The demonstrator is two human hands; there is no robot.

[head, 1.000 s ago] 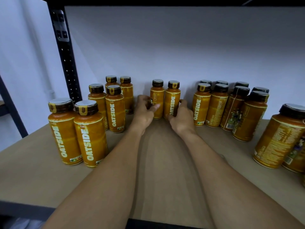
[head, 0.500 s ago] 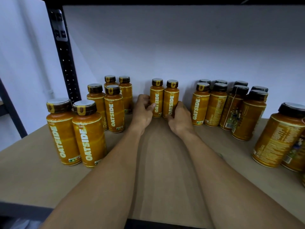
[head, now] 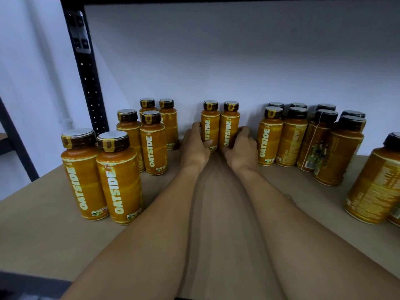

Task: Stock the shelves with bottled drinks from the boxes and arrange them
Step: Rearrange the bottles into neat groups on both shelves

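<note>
Orange with brown caps, the pair (head: pixel 209 126) of bottles stands well to the right of the post (head: pixel 86 72), at the back of the shelf (head: pixel 220 213) and close to the wall (head: pixel 216 61). Compared with a second ago, it seems to sit a little deeper, with the two bottles squared up side by side and touching. The left hand (head: pixel 194 146) curls round the bottle nearer the post, thumb across its front. The right hand (head: pixel 241 146) wraps the lower flank of the bottle farther from the post, so both are clasped low down. I judge the pair as good as placed, with letting go the likely next step. Their long axes run vertical, caps up. The OATSIDE lettering reads bottom to top and faces the person.
</note>
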